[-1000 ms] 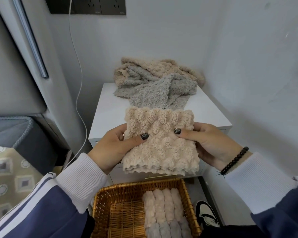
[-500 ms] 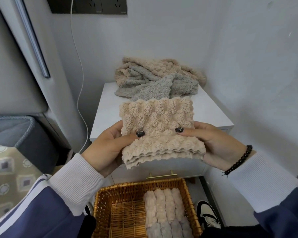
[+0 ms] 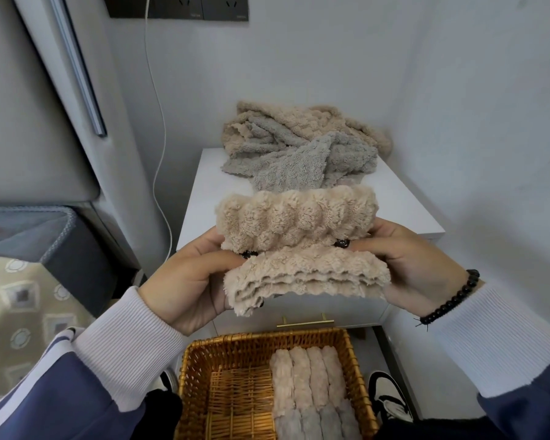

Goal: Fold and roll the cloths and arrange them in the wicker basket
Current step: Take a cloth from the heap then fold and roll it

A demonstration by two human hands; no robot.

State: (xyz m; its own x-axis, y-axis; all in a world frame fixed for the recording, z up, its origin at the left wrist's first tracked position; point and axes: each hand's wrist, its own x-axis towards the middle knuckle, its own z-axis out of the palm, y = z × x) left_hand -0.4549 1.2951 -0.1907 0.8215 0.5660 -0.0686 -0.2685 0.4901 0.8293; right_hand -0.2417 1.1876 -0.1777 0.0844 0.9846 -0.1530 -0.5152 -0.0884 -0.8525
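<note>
One beige cloth (image 3: pixel 296 236), thick and fluffy with a bubbled, ribbed pile, is held in the air above the wicker basket (image 3: pixel 235 389), in front of the white tabletop (image 3: pixel 404 211). It is folded into several layers; scalloped edges stack along its near side, and its far part bulges up in a soft rounded roll. The left hand (image 3: pixel 191 281) pinches the cloth's left end, thumb on top pressing into the crease, fingers curled underneath. The right hand (image 3: pixel 416 265) pinches the right end the same way, with a dark bead bracelet (image 3: pixel 451 300) on its wrist.

Below, the rectangular basket of golden woven wicker holds rolled cloths packed side by side along its right half: four pinkish-beige rolls (image 3: pixel 305 376), and nearer the camera grey rolls (image 3: pixel 324 423), partly cut off by the frame edge so their count cannot be told. The basket's left half shows bare weave.

At the back of the tabletop lies a loose pile of cloths (image 3: pixel 299 150), beige and grey tangled together. A white cable (image 3: pixel 159 147) hangs down the wall.
</note>
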